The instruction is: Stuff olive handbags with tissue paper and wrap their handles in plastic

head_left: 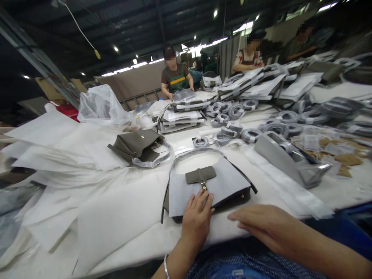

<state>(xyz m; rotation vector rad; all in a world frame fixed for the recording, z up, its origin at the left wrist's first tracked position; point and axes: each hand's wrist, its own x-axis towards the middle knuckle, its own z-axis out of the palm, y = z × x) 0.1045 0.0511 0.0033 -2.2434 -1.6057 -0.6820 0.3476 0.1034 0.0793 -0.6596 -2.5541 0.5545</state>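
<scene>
A dark olive-grey handbag [245, 195] lies on the table in front of me, a white paper sheet [229, 182] covering most of its front. Over the sheet sits a flap tab [200, 175] with a gold-coloured clasp [204, 187]. Clear wrap covers the bag's looped handle [200, 150]. My left hand [197, 221] rests flat on the bag's lower front, fingertips at the clasp, gripping nothing. To the right, apart from the bag's lower edge, my right hand [258, 223] has its fingers stretched out; nothing shows in it.
A second olive handbag [136, 145] lies behind to the left, near a wide pile of white sheets [101, 217]. Wrapped strap coils [251, 134], a grey wrapped piece [279, 159] and stacked bags [183, 120] spread behind. Co-workers [176, 75] are across the table.
</scene>
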